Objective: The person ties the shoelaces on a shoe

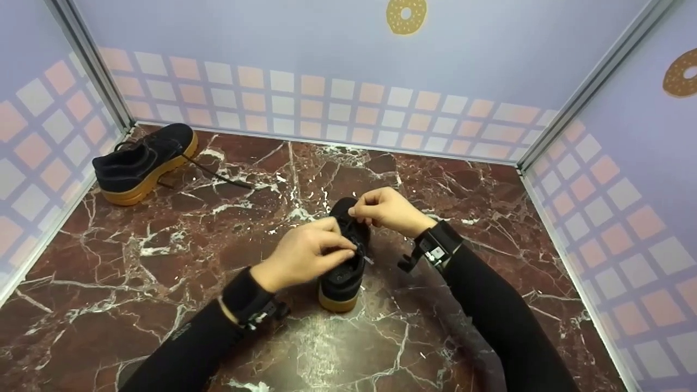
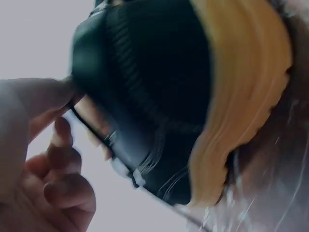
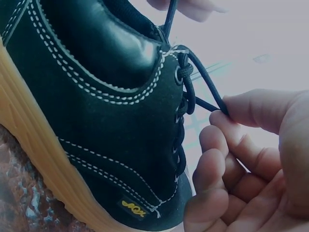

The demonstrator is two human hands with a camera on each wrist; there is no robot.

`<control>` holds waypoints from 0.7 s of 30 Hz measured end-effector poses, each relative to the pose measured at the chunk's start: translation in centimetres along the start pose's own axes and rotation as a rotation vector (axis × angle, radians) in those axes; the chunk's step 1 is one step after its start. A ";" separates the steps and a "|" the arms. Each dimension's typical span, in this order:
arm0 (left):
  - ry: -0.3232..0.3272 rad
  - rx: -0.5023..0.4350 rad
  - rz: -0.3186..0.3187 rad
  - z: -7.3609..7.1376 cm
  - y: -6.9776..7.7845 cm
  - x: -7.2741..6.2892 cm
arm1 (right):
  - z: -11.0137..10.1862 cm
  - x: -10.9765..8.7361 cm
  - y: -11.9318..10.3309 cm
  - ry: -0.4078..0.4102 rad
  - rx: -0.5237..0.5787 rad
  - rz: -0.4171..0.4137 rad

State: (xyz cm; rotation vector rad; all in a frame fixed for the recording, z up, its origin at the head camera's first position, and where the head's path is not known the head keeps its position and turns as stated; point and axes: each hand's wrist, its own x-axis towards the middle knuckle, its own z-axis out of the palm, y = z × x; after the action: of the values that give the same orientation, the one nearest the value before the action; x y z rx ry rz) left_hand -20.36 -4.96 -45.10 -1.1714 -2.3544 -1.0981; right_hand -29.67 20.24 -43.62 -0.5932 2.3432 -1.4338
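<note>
A black shoe point(image 1: 340, 288) with white stitching and a tan sole stands on the floor, its toe pointing away from me. My right hand point(image 1: 391, 211) is over the front of the shoe. In the right wrist view, its thumb and index finger pinch a loop of black shoelace point(image 3: 207, 79) that comes from the top eyelets. My left hand point(image 1: 307, 251) is above the shoe's opening. Between its thumb and index finger runs another part of the black lace point(image 2: 91, 126) in the left wrist view. The left fingertips are partly hidden there.
A second black shoe point(image 1: 158, 158) with a tan sole lies at the far left by the wall, its loose lace point(image 1: 218, 175) trailing right across the dark red marbled floor point(image 1: 245, 212). Lilac walls point(image 1: 337, 54) with checkered bands enclose the floor at the back and both sides.
</note>
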 end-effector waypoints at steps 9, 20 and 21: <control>-0.077 -0.059 -0.024 2.3 1.2 1.5 | 0.1 0.1 0.0 -0.006 -0.022 -0.015; 0.134 -0.342 -0.317 -0.6 -2.1 1.6 | 0.0 0.1 0.1 -0.007 0.015 0.001; 0.152 -0.352 -0.368 -0.6 -2.6 1.6 | 0.0 0.1 0.1 -0.008 0.014 -0.001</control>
State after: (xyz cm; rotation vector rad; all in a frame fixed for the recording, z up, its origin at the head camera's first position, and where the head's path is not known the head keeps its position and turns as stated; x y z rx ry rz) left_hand -23.42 -5.56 -45.14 -0.7275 -2.3751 -1.7147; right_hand -29.79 20.23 -43.73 -0.5947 2.3252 -1.4446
